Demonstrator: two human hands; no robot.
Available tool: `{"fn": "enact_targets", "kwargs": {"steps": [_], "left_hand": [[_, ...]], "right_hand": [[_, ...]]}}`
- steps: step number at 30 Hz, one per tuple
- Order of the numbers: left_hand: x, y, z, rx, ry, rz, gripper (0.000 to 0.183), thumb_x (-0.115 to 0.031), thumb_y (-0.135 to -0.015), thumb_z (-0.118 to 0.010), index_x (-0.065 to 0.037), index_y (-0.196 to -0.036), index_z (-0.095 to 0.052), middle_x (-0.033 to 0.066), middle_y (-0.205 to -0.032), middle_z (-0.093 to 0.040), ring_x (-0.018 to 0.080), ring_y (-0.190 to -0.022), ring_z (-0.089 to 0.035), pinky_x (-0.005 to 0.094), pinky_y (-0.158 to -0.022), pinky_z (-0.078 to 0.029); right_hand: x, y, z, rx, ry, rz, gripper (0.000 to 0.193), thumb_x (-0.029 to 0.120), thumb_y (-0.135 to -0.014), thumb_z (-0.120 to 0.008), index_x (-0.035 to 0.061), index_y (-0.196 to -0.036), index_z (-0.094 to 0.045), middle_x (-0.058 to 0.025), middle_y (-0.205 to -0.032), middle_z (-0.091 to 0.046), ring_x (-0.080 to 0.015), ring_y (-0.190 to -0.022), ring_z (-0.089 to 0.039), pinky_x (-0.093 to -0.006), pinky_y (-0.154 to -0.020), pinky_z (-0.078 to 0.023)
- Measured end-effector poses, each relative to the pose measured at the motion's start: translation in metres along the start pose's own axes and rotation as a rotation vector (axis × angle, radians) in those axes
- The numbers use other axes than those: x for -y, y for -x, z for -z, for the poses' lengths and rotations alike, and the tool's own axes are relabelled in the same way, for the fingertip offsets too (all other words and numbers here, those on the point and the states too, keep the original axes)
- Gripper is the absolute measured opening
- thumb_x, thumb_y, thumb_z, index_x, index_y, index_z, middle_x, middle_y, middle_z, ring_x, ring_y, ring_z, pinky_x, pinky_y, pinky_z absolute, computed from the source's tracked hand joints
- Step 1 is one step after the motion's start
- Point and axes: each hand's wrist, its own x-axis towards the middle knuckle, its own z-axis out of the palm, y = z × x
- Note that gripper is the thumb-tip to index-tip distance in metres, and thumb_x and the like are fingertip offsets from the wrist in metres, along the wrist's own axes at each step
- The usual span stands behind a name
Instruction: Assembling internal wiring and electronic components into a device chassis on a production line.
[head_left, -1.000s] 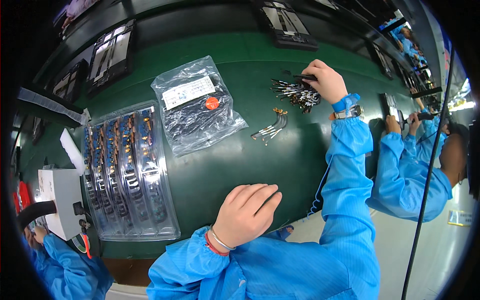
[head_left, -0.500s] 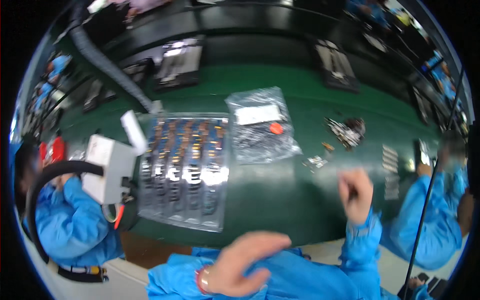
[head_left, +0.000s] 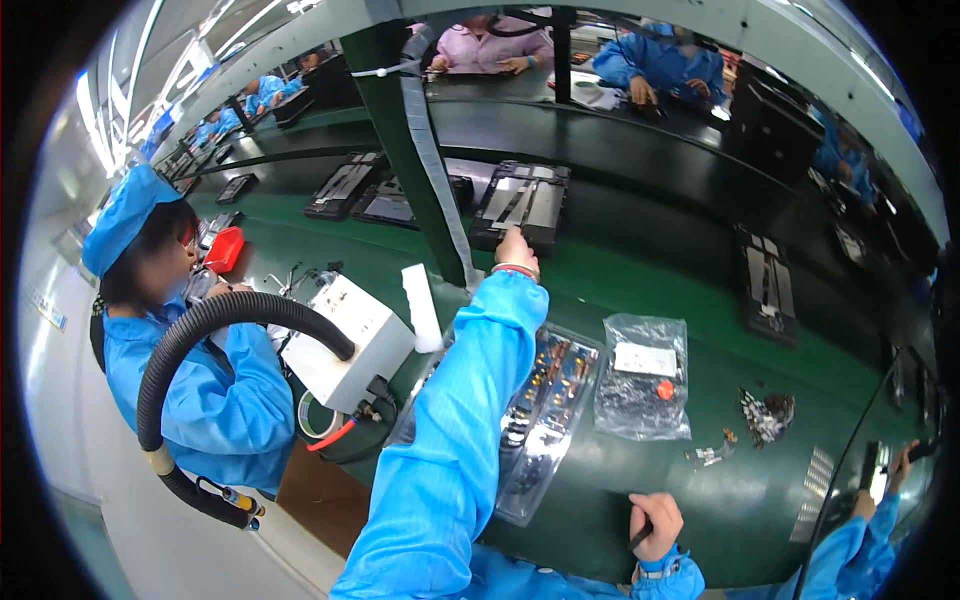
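Observation:
My left arm stretches far forward across the table. At its end my left hand (head_left: 517, 252) grips the near edge of a flat, opened tablet-like device (head_left: 522, 203) with silvery panels inside; the fingertips are partly hidden. Closer to me, my right hand (head_left: 657, 525) is closed above the near table edge, with a slim black tool (head_left: 642, 536) in its fingers. Under my left forearm lies a clear plastic tray (head_left: 550, 440) with rows of small dark and copper-coloured parts; the sleeve covers much of it.
Right of the tray lie a clear plastic bag (head_left: 642, 412) and a pile of small metal parts (head_left: 767, 416). To the left stand a white box (head_left: 345, 338) with a black hose (head_left: 200, 325) and a co-worker (head_left: 190, 350). A green post (head_left: 410, 140) rises beside my left hand. Another device (head_left: 766, 285) lies farther right.
My view has tilted up and turned left. My left hand, open near my body before, has reached out to the device. My right hand stays closed, now nearer the table's front edge.

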Motion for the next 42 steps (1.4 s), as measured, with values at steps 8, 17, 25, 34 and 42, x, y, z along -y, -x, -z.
{"fn": "enact_targets", "kwargs": {"steps": [8, 17, 25, 34, 42], "left_hand": [[-0.064, -0.025, 0.014, -0.072, 0.007, -0.206, 0.044, -0.023, -0.078, -0.067, -0.001, -0.113, -0.052, 0.0129, -0.104, -0.059, 0.0303, -0.085, -0.058, 0.0437, -0.062, -0.046], [-0.083, 0.202, 0.125, 0.868, -0.149, 0.32, 0.034, -0.015, -0.091, -0.051, 0.002, -0.119, -0.049, 0.0113, -0.116, -0.058, 0.0228, -0.106, -0.056, 0.0383, -0.095, -0.044], [-0.047, 0.331, 0.241, 0.866, -0.576, 0.377, 0.052, -0.01, -0.09, -0.054, -0.003, -0.135, -0.03, 0.0112, -0.12, -0.054, 0.0193, -0.108, -0.054, 0.0327, -0.091, -0.045], [-0.001, 0.358, 0.307, 1.09, -1.561, -1.112, 0.082, -0.022, -0.073, -0.073, 0.0, -0.137, -0.026, 0.035, -0.137, -0.021, 0.0494, -0.122, -0.033, 0.048, -0.098, -0.035], [0.036, 0.347, 0.33, 0.939, -1.477, -1.238, 0.08, -0.011, -0.071, -0.074, 0.006, -0.134, -0.027, 0.032, -0.117, -0.048, 0.0432, -0.097, -0.054, 0.0423, -0.08, -0.049]], "right_hand": [[0.007, 0.001, -0.012, -0.083, -0.023, -0.091, 0.013, -0.001, -0.076, -0.056, 0.0022, -0.085, -0.065, -0.0109, -0.07, -0.058, -0.0236, -0.061, -0.056, -0.0305, -0.057, -0.046], [0.009, -0.012, 0.036, -0.407, -0.782, -0.553, 0.033, 0.025, -0.097, -0.039, 0.001, -0.115, -0.053, -0.0151, -0.108, -0.062, -0.0011, -0.045, -0.029, -0.0179, -0.042, -0.023], [0.009, 0.052, 0.101, -0.082, -1.013, -0.723, 0.057, 0.039, -0.092, -0.047, -0.0027, -0.131, -0.039, -0.0061, -0.1, -0.062, -0.0012, -0.05, -0.04, -0.0169, -0.042, -0.027], [0.015, 0.098, 0.096, -0.249, -0.825, -0.953, 0.042, 0.013, -0.084, -0.06, -0.0005, -0.121, -0.047, -0.0053, -0.093, -0.062, -0.0059, -0.063, -0.054, -0.017, -0.049, -0.039], [0.025, 0.094, 0.107, 0.278, 0.144, -0.532, 0.079, 0.013, -0.055, -0.085, -0.0021, -0.123, -0.047, -0.0138, -0.112, -0.051, -0.0281, -0.105, -0.052, -0.0344, -0.091, -0.043]]}}
